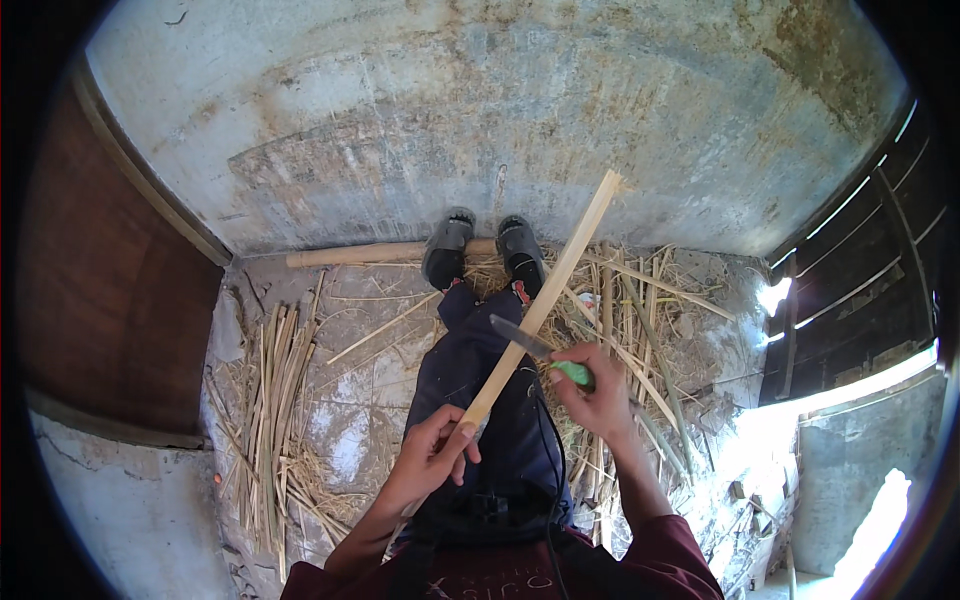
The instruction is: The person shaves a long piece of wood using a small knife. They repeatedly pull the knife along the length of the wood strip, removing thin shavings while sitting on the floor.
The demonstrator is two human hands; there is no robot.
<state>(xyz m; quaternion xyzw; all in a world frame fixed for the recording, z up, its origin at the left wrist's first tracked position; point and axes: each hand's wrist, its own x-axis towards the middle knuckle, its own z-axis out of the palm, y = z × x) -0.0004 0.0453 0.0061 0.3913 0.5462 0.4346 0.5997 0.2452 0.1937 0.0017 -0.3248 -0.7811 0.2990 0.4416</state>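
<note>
My left hand (437,450) is closed round the lower end of a long, pale strip of split bamboo (570,262). The strip slants up and to the right over my legs, its frayed far end near the wall. In my right hand (596,388) is a knife (521,337) with a green handle, gripped with the fingers wrapped round it. Its dark blade points up and to the left and lies across the middle of the strip. Whether the edge bites into the bamboo, I cannot tell.
Split strips (275,400) lie bundled on the left floor, with more strips (650,330) and shavings on the right. A round pole (365,254) lies along the stained wall (450,130), by my shoes (447,245). A brown panel (120,270) stands left; dark slats (860,270) stand right.
</note>
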